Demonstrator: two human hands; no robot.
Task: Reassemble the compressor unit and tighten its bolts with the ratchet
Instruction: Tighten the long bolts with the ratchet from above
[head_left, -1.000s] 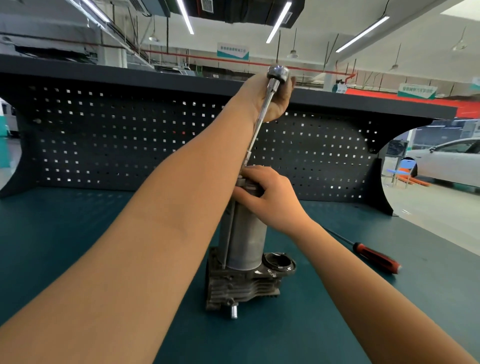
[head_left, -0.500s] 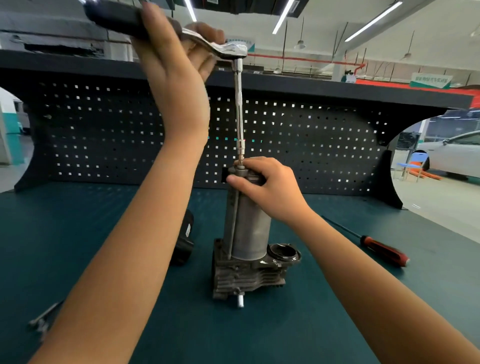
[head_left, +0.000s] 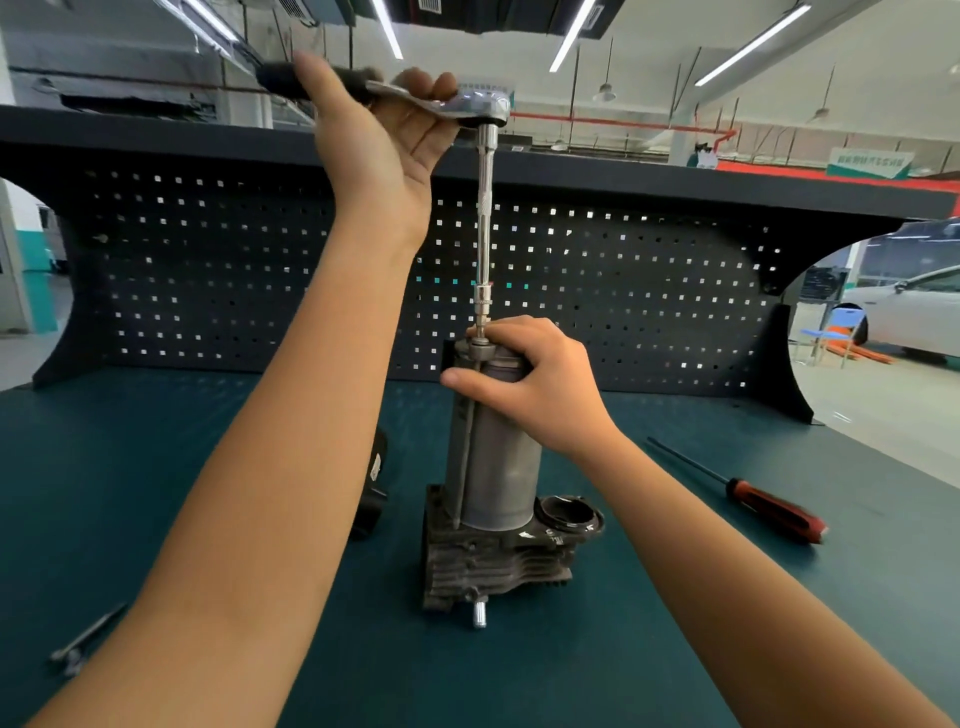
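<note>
2 hands busy. Gripping ratchet (head_left: 480, 106) handle with left hand (head_left: 379, 150), fingers curled round it, held level up high; extension bar (head_left: 485, 223) dropping straight down onto top of compressor unit (head_left: 498, 462). Clasping cylinder top with right hand (head_left: 540, 387), thumb across front. Unit upright mid green bench (head_left: 675, 634). Red-handled screwdriver (head_left: 769, 512) lying right, well apart; small metal tool (head_left: 85, 642) front left.
</note>
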